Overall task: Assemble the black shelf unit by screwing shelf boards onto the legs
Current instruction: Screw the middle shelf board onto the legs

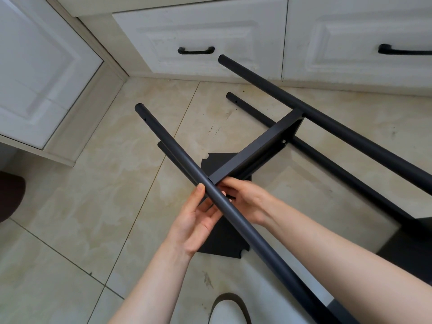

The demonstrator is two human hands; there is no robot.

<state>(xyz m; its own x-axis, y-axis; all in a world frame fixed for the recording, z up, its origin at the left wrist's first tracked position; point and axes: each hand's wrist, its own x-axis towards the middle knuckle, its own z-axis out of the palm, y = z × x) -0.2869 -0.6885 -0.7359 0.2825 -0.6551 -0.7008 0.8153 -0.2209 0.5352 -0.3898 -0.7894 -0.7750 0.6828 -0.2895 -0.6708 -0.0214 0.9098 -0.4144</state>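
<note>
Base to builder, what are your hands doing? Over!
Left hand grips near leg. Right hand at shelf board corner, fingers hidden. Spare board lies flat underneath.

Both bare forearms reach in from the near edge toward the middle. The left hand (198, 220) is turned palm up, thumb raised straight, fingers curled loosely upward. The right hand (247, 202) lies just right of it, back showing, its fingertips hidden.
</note>
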